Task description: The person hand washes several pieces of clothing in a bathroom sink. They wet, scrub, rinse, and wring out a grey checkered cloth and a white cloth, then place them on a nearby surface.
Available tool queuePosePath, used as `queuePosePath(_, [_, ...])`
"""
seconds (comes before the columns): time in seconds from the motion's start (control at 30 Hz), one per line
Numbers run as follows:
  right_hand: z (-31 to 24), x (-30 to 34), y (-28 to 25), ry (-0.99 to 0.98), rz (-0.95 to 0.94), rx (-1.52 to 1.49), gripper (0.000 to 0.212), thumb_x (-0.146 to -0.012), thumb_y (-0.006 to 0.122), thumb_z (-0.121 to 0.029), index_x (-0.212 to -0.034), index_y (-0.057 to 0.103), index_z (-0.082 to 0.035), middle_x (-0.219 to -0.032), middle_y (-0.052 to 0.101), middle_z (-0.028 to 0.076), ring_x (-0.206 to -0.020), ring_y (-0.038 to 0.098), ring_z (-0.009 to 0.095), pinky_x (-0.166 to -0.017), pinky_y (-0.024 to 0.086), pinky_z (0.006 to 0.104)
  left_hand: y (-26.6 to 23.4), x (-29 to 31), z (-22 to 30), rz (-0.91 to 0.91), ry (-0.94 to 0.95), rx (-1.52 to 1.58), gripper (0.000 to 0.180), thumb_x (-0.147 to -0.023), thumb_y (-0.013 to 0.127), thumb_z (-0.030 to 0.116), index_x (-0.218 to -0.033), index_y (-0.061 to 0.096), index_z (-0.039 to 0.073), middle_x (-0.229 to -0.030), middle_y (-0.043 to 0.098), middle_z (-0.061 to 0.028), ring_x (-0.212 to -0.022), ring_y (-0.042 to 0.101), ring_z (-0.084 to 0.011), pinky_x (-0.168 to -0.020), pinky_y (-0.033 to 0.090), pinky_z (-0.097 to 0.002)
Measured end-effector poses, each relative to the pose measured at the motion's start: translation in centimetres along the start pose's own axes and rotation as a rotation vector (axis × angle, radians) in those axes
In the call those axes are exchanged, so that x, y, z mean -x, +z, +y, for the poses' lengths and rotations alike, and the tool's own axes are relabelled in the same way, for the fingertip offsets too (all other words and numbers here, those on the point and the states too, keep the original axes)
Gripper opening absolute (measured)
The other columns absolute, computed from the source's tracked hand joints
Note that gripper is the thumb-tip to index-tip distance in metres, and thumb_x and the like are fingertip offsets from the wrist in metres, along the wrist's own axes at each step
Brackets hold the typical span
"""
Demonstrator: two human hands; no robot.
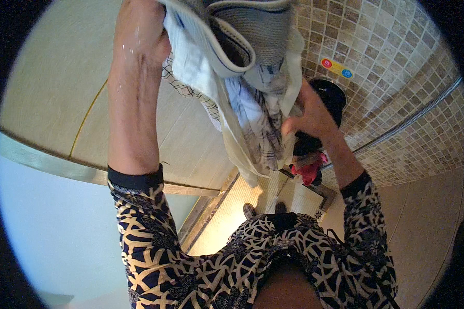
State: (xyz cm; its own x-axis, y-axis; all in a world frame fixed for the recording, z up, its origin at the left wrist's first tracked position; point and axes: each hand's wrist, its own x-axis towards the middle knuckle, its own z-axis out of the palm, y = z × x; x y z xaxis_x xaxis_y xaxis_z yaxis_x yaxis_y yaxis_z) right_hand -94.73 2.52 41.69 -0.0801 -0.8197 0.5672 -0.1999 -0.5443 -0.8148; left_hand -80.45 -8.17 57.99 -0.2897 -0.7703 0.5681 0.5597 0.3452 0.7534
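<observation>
A bundled light-coloured garment (pixel 232 98) hangs in front of me at the top of the view, with white and pale blue folds and dark printed lines. A thick grey ribbed band (pixel 265 31) with a pale edge curls over at its top. My left hand (pixel 142 31) is closed at the garment's upper left; its fingers are mostly hidden by the cloth and the frame's edge. My right hand (pixel 314 116) grips the lower right side, its thumb pressed on the cloth. Behind the left part hangs netlike cloth (pixel 191 92) with dark lines.
Below my right hand lie red cloth (pixel 308 171) and dark items. A round black object (pixel 331 98) is near the mosaic-tiled wall (pixel 386 41), which bears a red, yellow and blue sticker (pixel 336 68). A metal hose (pixel 412 121) crosses the right side. A pale panel (pixel 62 98) stands left.
</observation>
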Motion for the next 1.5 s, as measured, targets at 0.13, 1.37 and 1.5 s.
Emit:
queuePosePath(0.13, [0.7,0.0,1.9,-0.197,0.130,0.264,0.124,-0.035,0.080,-0.043,-0.129,0.012,0.001,-0.131,0.023,0.017,-0.120,0.025,0.025,-0.098,0.019,0.0328,1.8,-1.7,1.9,-0.368,-0.060,-0.051,0.025,-0.084,0.043,0.014,-0.099,0.048,-0.005,-0.082,0.055,-0.0127,-0.068,0.056,-0.0175,-0.057,0.050,-0.0264])
queuePosePath(1.37, [3.8,-29.9,1.8,-0.283,0.142,1.083,0.048,-0.066,0.054,-0.046,-0.099,0.056,-0.012,-0.094,0.057,0.016,-0.085,0.056,0.031,-0.071,0.045,0.0393,-13.4,-10.4,-5.7,-0.438,0.625,-1.374,0.053,-0.066,0.064,0.010,-0.115,0.043,0.009,-0.121,0.040,-0.0122,-0.109,0.042,-0.0252,-0.086,0.039,-0.0296])
queuePosePath(1.5, [4.4,-31.2,1.3,-0.477,0.199,1.198,0.027,-0.065,0.053,-0.022,-0.082,0.060,-0.002,-0.083,0.057,0.021,-0.077,0.055,0.036,-0.066,0.045,0.0410,-15.1,-11.2,-5.4,-0.348,0.495,-0.993,0.036,-0.066,0.061,0.009,-0.101,0.054,0.006,-0.094,0.056,-0.0112,-0.086,0.054,-0.0188,-0.073,0.043,-0.0264])
